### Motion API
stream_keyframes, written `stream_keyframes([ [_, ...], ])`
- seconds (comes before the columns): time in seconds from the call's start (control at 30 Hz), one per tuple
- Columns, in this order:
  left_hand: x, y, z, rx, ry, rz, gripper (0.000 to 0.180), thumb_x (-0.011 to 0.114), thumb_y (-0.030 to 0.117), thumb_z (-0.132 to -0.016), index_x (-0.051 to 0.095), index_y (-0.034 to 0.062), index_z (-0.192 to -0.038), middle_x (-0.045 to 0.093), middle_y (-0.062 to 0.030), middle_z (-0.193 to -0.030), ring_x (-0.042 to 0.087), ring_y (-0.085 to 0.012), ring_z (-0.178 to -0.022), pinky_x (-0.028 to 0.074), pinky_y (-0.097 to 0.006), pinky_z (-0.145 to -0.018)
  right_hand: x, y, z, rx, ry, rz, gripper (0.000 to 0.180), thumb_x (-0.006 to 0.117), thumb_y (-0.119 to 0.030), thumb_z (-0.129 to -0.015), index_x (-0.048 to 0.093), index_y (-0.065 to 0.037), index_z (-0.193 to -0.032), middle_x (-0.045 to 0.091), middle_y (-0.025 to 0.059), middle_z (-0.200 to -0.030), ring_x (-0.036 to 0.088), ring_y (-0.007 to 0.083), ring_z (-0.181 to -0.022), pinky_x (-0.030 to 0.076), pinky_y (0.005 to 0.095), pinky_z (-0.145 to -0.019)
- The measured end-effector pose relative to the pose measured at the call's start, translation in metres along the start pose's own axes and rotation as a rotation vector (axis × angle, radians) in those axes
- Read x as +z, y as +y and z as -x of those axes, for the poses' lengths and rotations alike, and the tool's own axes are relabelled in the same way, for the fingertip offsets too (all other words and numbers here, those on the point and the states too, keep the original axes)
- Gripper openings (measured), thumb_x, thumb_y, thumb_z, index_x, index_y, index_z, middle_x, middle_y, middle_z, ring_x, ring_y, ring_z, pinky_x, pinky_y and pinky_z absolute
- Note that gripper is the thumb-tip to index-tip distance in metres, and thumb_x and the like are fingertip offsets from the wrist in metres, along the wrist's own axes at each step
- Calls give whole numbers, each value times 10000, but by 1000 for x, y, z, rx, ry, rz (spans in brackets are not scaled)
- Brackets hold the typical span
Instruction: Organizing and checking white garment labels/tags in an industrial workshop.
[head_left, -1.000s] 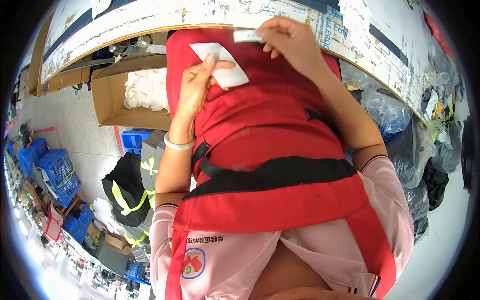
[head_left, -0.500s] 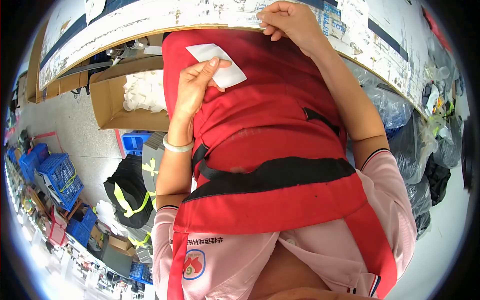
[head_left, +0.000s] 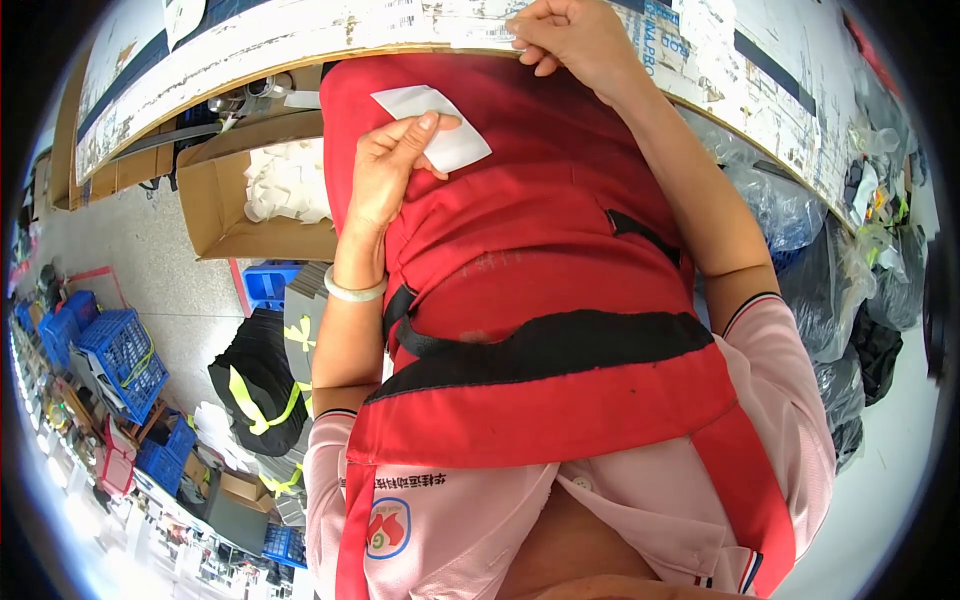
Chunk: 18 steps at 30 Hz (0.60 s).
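Between the thumb and fingers of my left hand is a small white piece of paper, held over the lap of my red apron. Up at the near edge of the worn white table, my right hand is closed in a pinch, its fingertips touching or just above the tabletop. Whatever sits between those fingertips is too small to make out. White labels with barcodes lie on the tabletop just left of the right hand.
Below the table on the left stands a cardboard box with white paper scraps. Clear plastic bags crowd the right side. Farther left are a black bundle tied with yellow strips and blue crates.
My right hand has shifted slightly up and left along the table edge. My left hand keeps the paper in nearly the same place.
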<state>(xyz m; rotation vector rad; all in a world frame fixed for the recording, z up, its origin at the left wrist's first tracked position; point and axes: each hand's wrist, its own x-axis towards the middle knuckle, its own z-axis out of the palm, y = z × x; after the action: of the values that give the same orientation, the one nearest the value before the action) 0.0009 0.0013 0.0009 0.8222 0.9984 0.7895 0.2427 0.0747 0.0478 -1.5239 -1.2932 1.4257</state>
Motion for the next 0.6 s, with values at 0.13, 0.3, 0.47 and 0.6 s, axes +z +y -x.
stream_keyframes([
  [0.13,0,-1,-1,8,1,-2,303,564,248,-949,700,-21,-965,698,-67,-917,568,-106,-591,496,-234,-561,2,-2,1,20,8,4,147,624,-78,-858,621,70,-851,641,109,-725,611,136,-576,499,233,-479],
  [0.3,1,0,-1,5,6,-1,296,564,244,-949,699,-19,-963,697,-65,-928,564,-105,-581,491,-231,-564,3,-4,2,-19,5,41,147,618,-81,-856,617,63,-825,629,100,-693,605,133,-567,497,239,-482],
  [0.47,-1,-1,-2,1,1,-10,293,563,241,-950,697,-19,-962,696,-65,-935,561,-105,-569,489,-230,-565,12,-11,5,-66,47,184,146,608,-79,-858,607,56,-803,619,91,-674,599,128,-563,497,246,-491],
  [0.6,-1,-1,-2,0,0,-1,291,562,233,-951,694,-25,-967,695,-69,-922,562,-106,-565,492,-232,-562,10,-11,3,-57,39,183,151,601,-89,-871,611,50,-813,618,81,-673,592,123,-556,489,243,-491],
])
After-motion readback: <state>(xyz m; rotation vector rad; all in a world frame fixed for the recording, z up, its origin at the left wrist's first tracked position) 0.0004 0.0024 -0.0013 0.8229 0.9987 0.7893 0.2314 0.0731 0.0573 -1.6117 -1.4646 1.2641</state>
